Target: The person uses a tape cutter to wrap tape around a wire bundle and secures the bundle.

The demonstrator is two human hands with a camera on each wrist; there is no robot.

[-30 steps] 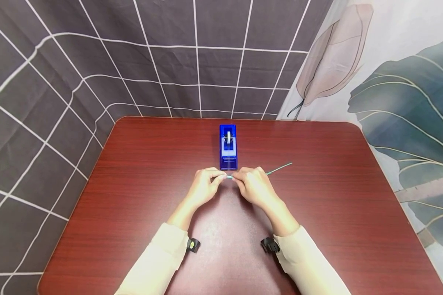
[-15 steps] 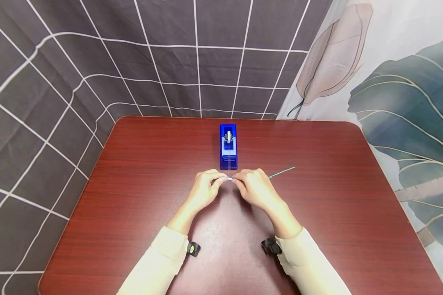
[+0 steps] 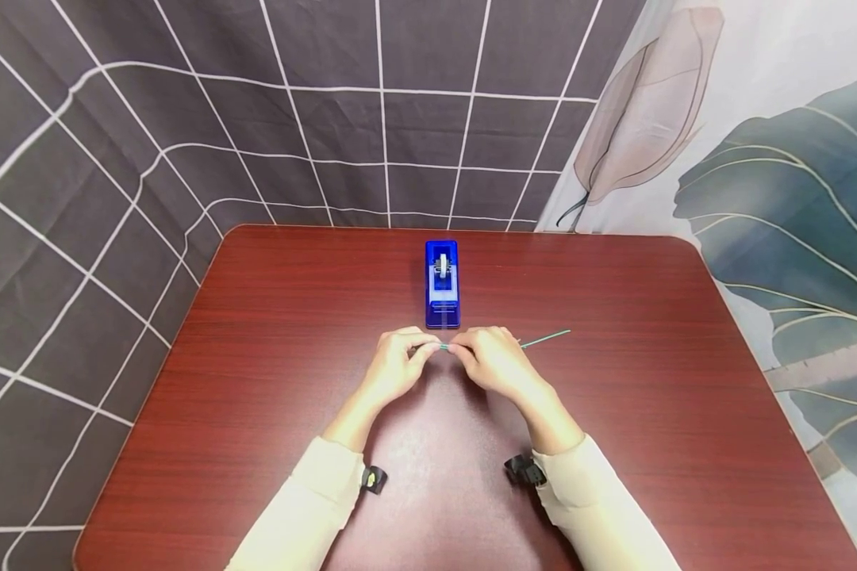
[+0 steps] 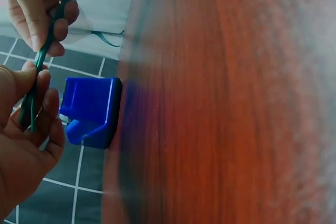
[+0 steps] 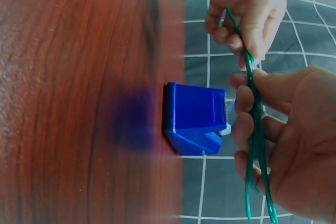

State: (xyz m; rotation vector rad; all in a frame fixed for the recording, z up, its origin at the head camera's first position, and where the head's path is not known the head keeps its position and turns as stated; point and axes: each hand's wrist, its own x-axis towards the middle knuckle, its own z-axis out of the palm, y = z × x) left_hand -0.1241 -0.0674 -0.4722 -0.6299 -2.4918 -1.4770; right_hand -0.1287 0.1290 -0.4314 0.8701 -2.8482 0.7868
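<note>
A thin bundle of green plastic-looking strands (image 5: 256, 145) runs between my two hands, just in front of a blue tape dispenser (image 3: 443, 316). My left hand (image 3: 394, 369) pinches one end between thumb and fingers, and a short tip sticks out past them in the right wrist view. Close beside it, my right hand (image 3: 498, 365) pinches the bundle near the same spot. Its longer loose ends spread across the right fingers and reach out to the right in the head view. A shiny patch shows on the strands between the fingertips.
The dispenser holds a small tape roll (image 3: 443, 266) and stands on the reddish-brown wooden table (image 3: 293, 317), beyond my hands. A dark gridded curtain (image 3: 328, 127) hangs behind the table's far edge, with a leaf-patterned curtain (image 3: 778, 206) at the right.
Both hands have shifted slightly toward me, still pinching the strands. The loose ends on the right have dipped lower, and the short gap between the fingertips looks greener than before.
</note>
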